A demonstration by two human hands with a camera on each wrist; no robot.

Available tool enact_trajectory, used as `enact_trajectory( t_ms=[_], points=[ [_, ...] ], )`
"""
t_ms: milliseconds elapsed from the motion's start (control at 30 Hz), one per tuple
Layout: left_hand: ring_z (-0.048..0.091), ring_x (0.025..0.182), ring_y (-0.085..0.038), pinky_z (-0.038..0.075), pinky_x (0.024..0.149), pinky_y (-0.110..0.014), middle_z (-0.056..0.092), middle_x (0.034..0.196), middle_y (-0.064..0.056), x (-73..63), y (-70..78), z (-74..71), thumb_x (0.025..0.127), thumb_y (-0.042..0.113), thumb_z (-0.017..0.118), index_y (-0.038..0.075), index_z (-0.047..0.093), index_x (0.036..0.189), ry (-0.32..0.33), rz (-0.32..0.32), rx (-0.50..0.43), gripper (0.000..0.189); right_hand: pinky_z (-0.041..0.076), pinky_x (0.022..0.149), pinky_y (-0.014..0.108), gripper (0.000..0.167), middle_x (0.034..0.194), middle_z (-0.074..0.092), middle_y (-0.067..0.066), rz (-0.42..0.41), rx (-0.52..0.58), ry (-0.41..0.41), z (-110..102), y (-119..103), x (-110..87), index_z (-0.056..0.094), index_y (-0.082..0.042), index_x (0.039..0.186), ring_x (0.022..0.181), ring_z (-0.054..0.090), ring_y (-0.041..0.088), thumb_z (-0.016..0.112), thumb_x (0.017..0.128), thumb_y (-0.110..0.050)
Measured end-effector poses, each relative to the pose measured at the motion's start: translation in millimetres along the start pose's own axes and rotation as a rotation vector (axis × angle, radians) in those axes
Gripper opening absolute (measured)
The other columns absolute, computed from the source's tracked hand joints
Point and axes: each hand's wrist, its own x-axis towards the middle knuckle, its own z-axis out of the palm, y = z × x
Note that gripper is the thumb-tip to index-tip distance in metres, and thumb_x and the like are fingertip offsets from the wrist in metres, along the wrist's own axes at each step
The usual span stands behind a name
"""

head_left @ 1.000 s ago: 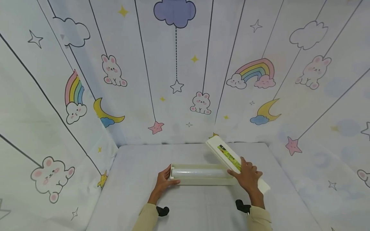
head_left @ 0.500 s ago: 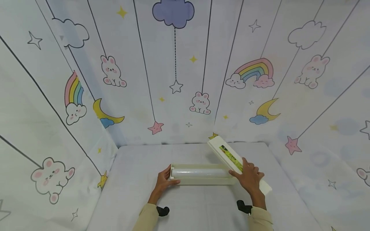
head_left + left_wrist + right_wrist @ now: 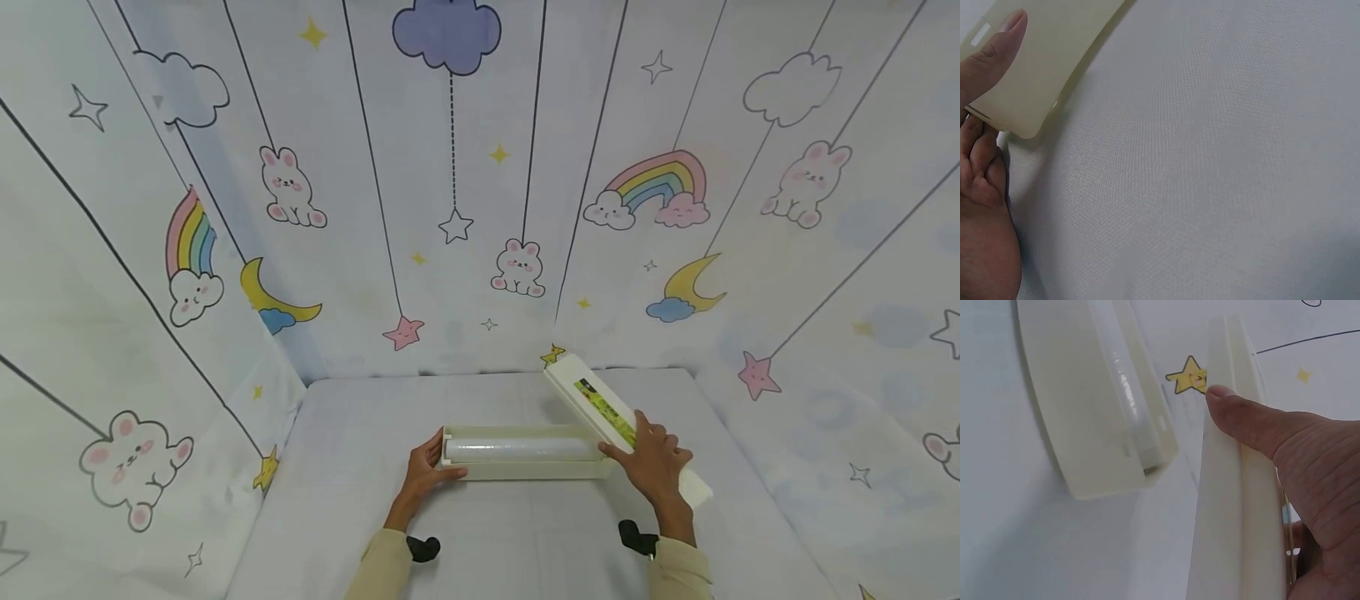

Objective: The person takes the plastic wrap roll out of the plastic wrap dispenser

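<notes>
A long cream plastic box [image 3: 525, 472], uncovered, lies on the table with a roll of clear plastic wrap [image 3: 517, 450] inside it. My left hand [image 3: 427, 471] grips the box's left end, thumb on the front wall and fingers round the end; the left wrist view shows the thumb on the cream wall [image 3: 1054, 69]. To the right, my right hand [image 3: 652, 458] holds the long cream lid [image 3: 573, 371], which bears a green and yellow label and is tilted diagonally above the table. In the right wrist view the thumb presses the lid's side [image 3: 1222, 506], apart from the box [image 3: 1085, 437].
White cloth covers the table [image 3: 510, 542]. Behind it and at both sides hang white sheets [image 3: 360, 250] printed with bunnies, stars, clouds and rainbows. A black strap piece [image 3: 423, 548] sits at the left wrist, another [image 3: 637, 537] at the right.
My right hand has moved slightly to the right with the lid, away from the box. The left hand and the box stay where they were.
</notes>
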Motion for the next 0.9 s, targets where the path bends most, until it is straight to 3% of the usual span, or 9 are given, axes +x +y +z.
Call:
enact_trajectory(
  t_ms=[100,267,500,767,900],
  points=[
    [0.042,0.159,-0.046,0.036,0.133,-0.042,0.042,0.170,-0.027,-1.0,0.6,0.8,0.082,0.010,0.097,-0.006,0.036,0.166,0.000,0.000,0.009,0.105,0.030,0.093,0.075,0.105,0.141,0.050,0.042,0.006,-0.001,-0.008,0.0,2.4,-0.5,0.030,0.002,0.167,0.120,0.045,0.059,0.083,0.092,-0.048],
    [0.044,0.157,-0.046,0.042,0.130,-0.027,0.044,0.168,-0.030,-1.2,1.4,1.8,0.083,0.008,0.096,-0.009,0.037,0.165,0.003,0.025,0.024,0.102,0.030,0.092,0.076,0.106,0.141,0.049,0.044,0.006,-0.004,-0.008,-0.6,4.0,-0.5,0.029,0.004,0.167,0.120,0.045,0.061,0.083,0.093,-0.050],
    [0.039,0.161,-0.044,0.032,0.135,-0.046,0.042,0.172,-0.024,-1.3,2.0,3.3,0.082,0.007,0.096,-0.004,0.036,0.167,0.011,-0.040,-0.028,0.105,0.032,0.093,0.077,0.106,0.139,0.051,0.043,0.022,-0.027,0.006,-2.4,4.4,-2.6,0.031,0.004,0.166,0.119,0.047,0.061,0.084,0.091,-0.050],
    [0.041,0.159,-0.047,0.039,0.132,-0.036,0.042,0.170,-0.028,-1.2,2.2,2.1,0.082,0.008,0.097,-0.006,0.037,0.166,0.016,-0.001,-0.004,0.104,0.031,0.094,0.079,0.106,0.139,0.050,0.044,0.028,-0.035,0.016,-5.0,6.8,-2.9,0.029,0.004,0.167,0.118,0.047,0.061,0.081,0.094,-0.053],
    [0.039,0.162,-0.042,0.036,0.133,-0.033,0.042,0.172,-0.021,1.9,-1.4,1.2,0.080,0.010,0.099,-0.002,0.037,0.167,0.019,-0.043,-0.047,0.107,0.031,0.095,0.080,0.106,0.140,0.050,0.044,0.035,-0.034,0.015,-3.8,9.2,-2.4,0.028,0.005,0.167,0.118,0.046,0.061,0.080,0.094,-0.052]
  ],
)
